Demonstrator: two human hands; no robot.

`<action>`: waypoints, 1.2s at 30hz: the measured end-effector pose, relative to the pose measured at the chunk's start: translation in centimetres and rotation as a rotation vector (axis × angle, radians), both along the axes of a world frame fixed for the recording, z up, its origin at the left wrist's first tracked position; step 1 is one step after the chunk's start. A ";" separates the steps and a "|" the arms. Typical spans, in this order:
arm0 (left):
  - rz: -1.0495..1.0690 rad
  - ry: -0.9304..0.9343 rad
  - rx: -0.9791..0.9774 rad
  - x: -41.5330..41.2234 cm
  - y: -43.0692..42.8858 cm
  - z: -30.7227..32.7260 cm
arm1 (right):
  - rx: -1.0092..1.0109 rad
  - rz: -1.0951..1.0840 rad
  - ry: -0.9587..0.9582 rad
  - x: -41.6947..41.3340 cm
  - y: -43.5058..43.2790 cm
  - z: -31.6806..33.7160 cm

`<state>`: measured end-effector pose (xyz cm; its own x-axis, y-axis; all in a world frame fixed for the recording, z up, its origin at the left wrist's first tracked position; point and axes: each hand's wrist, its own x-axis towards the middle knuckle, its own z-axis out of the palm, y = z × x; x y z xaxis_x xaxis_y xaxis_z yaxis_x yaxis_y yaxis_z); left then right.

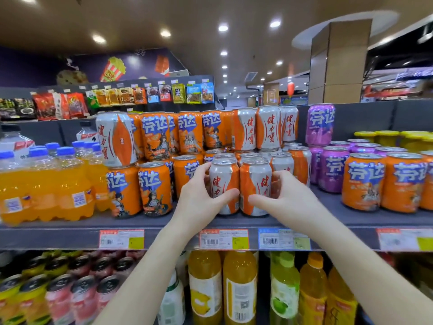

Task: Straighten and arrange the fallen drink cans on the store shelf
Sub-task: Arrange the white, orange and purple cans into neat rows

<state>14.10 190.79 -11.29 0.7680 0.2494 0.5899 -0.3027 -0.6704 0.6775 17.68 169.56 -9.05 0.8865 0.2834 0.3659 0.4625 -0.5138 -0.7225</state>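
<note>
Two silver-and-orange cans stand upright side by side at the front of the grey shelf (164, 224). My left hand (199, 195) grips the left can (223, 181), thumb across its front and fingers behind. My right hand (283, 195) grips the right can (255, 184) the same way. More silver-and-orange cans (268, 127) stand behind them and stacked on a second layer. At the left of the upper layer, one such can (116, 139) leans tilted on orange cans.
Orange cans (154, 188) stand left of my hands, purple cans (334, 168) and more orange cans (363, 181) to the right. Orange soda bottles (44, 184) fill the far left. Price tags (223, 239) line the shelf edge. Juice bottles (239, 287) and cans sit on the shelf below.
</note>
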 end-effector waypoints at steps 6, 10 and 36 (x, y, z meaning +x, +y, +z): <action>-0.004 -0.018 0.018 -0.1 -0.2 0.4 | 0.124 -0.056 -0.051 -0.2 1.1 -1.0; -0.020 -0.007 0.044 0.0 -0.9 0.7 | 0.067 -0.185 -0.084 -0.5 -1.7 -0.9; -0.104 0.071 0.049 2.3 -6.5 1.3 | -0.174 -0.344 0.125 6.9 -5.5 1.1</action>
